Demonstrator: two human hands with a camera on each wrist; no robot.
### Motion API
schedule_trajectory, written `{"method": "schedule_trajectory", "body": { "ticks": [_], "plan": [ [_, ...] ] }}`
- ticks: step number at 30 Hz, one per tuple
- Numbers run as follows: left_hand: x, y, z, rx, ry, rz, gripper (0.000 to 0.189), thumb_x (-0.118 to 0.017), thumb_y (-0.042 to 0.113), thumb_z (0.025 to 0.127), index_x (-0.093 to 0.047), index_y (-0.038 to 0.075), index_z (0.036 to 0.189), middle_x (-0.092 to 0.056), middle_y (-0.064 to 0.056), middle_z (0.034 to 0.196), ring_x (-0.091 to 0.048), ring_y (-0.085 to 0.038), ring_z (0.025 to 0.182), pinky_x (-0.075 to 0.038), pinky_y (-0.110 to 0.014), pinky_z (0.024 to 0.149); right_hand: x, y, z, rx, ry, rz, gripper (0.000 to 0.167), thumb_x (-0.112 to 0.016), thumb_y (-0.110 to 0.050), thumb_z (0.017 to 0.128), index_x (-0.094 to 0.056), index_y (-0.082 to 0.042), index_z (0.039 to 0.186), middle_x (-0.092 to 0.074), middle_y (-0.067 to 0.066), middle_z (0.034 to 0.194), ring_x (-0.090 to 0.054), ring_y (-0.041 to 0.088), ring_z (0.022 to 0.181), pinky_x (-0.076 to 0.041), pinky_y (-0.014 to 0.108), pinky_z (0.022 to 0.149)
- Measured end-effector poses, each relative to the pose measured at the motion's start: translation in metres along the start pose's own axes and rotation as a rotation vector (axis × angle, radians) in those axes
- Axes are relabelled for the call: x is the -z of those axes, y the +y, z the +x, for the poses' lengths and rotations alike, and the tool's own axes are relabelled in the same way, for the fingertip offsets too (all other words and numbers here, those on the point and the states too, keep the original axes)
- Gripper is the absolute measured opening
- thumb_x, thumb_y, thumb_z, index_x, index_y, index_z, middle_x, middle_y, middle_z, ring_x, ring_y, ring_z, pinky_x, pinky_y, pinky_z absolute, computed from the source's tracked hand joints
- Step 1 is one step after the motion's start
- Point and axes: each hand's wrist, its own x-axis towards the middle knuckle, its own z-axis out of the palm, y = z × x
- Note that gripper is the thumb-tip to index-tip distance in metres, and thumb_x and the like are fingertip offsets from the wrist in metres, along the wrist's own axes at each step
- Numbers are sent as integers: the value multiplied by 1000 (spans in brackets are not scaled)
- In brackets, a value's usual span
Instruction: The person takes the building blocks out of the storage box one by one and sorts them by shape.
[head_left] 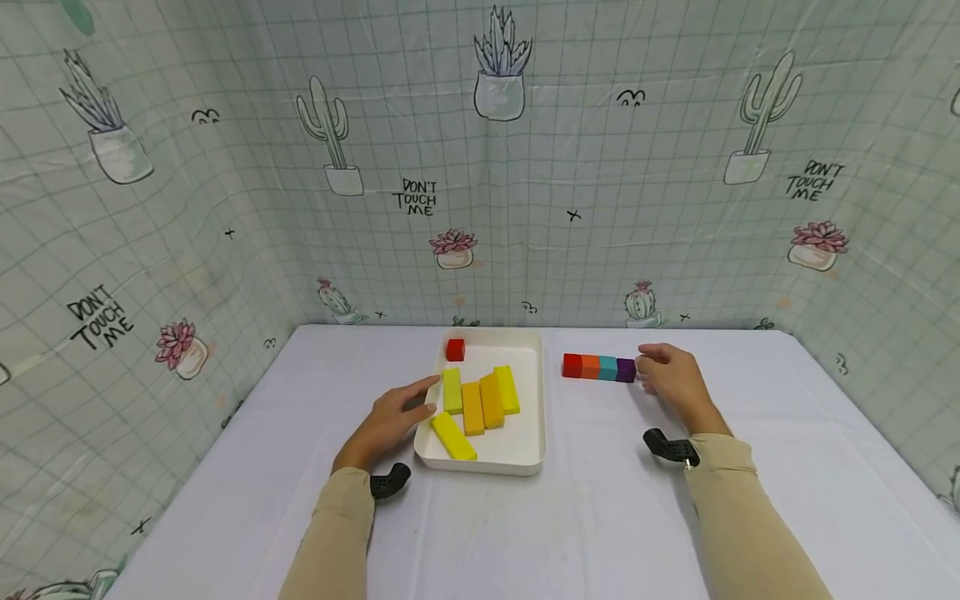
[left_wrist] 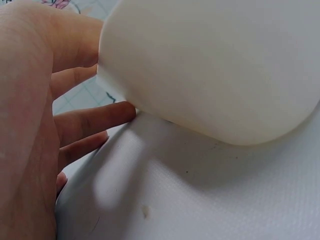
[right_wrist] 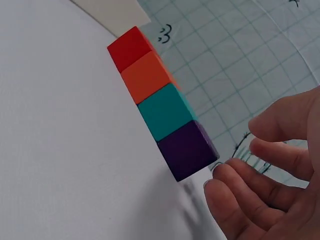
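My left hand (head_left: pixel 386 421) rests against the left wall of a white tray (head_left: pixel 531 450), its fingers fairly straight along the outside and the thumb at the rim. From the left wrist view, the fingertips touch the wall's lower edge. To the right of the tray, a red cube (right_wrist: pixel 130 48), an orange cube (right_wrist: pixel 146 76), a teal cube (right_wrist: pixel 166 111) and a purple cube (right_wrist: pixel 187 150) stand side by side in a straight row. Just off the purple end is my right hand (head_left: pixel 672 383), fingers loosely bent and holding nothing.
Inside the tray lie a lone red cube (head_left: pixel 455 350) at the back left and several long blocks: a lime one (head_left: pixel 452 392), amber ones (head_left: pixel 472 408) and yellow ones (head_left: pixel 453 436). A patterned cloth (head_left: pixel 525 167) hangs behind the white table (head_left: pixel 480 533).
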Motion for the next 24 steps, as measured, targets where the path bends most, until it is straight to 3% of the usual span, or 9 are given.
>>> {"method": "schedule_trajectory", "body": {
  "ticks": [12, 19, 24],
  "plan": [
    [-2, -1, 2, 12, 13, 17, 56, -59, 38, 98, -44, 35, 152, -47, -5, 153, -30, -37, 145, -19, -70, 113, 4, -20, -10, 22, 35, 91, 50, -51, -33, 105, -50, -2, 144, -54, 22, 137, -58, 33, 119, -56, 20, 81],
    [-2, -1, 0, 14, 9, 4, 56, -59, 36, 98, -45, 34, 152, -45, -6, 154, -30, -37, 145, -20, -68, 114, -5, -35, -15, 55, -17, 96, 48, -52, -33, 105, -51, -4, 143, -53, 22, 139, -58, 33, 121, -53, 37, 96],
    [-2, -1, 0, 19, 9, 12, 56, -59, 39, 98, -45, 35, 152, -44, -6, 154, -29, -38, 145, -20, -69, 113, -15, -42, -18, 96, -52, 119, 46, -54, -34, 104, -55, -4, 140, -56, 19, 136, -61, 31, 117, -54, 37, 95]
  ]
}}
